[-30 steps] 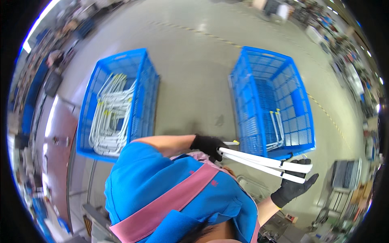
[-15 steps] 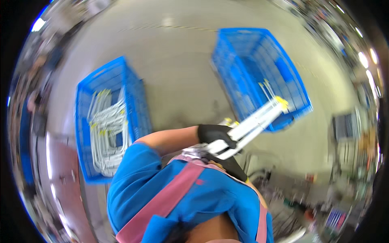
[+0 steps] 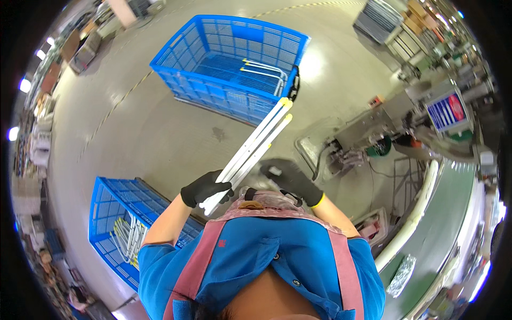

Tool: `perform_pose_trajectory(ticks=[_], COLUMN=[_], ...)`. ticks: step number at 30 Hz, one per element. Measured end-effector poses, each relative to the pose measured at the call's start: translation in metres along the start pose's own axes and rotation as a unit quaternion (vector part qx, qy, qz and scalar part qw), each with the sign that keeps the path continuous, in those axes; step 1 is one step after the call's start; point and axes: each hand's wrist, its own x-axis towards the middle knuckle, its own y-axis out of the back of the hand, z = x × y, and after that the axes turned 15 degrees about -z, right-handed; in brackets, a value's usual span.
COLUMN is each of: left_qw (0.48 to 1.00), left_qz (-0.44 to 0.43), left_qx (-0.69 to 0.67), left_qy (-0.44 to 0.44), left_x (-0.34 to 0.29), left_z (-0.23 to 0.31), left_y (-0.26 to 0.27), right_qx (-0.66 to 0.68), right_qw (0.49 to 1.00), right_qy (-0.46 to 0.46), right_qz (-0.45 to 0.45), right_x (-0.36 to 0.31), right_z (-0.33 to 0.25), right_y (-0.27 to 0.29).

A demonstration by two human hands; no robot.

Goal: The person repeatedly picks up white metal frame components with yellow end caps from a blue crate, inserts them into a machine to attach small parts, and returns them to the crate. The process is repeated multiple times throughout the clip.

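Observation:
Several white bent metal tubes point(image 3: 248, 154) with yellow tips slant up and away in front of my chest. My left hand point(image 3: 205, 189), in a dark glove, is closed around their near ends. To the right of the tubes my gloved right hand point(image 3: 285, 176) hangs apart from them, its fingers smeared by motion. A small whitish patch shows at those fingers; I cannot make out what it is. Beyond the tubes' far tips stands a large blue crate point(image 3: 213, 82), with a few white bent tubes point(image 3: 266, 68) lying inside at its right end.
A second blue crate point(image 3: 109, 256) at lower left holds many white tubes point(image 3: 128, 240). On the right are a machine point(image 3: 384, 120) with a metal base, a green-topped bench point(image 3: 434, 234) and a pale padded rail point(image 3: 413, 218). Grey stacked crates point(image 3: 378, 21) stand at the far right.
My body has turned right, so both crates sit farther left in view. My right hand has come off the tubes; my left hand still grips them.

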Motion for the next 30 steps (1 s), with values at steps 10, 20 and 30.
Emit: perform_pose_trajectory(ticks=[10, 20, 30], left_qw=[0.984, 0.969, 0.962], left_qz=[-0.095, -0.174, -0.246], left_qx=[0.146, 0.173, 0.120], left_qy=[0.037, -0.016, 0.020], left_x=[0.062, 0.130, 0.167], left_z=[0.019, 0.051, 0.104], left_y=[-0.077, -0.115, -0.082], right_qx=[-0.205, -0.177, -0.301], right_qw=[0.898, 0.877, 0.816], right_qy=[-0.133, -0.098, -0.158], right_qz=[0.367, 0.437, 0.468], right_x=[-0.155, -0.216, -0.201], right_z=[0.034, 0.045, 0.048], right_y=[0.128, 0.184, 0.230])
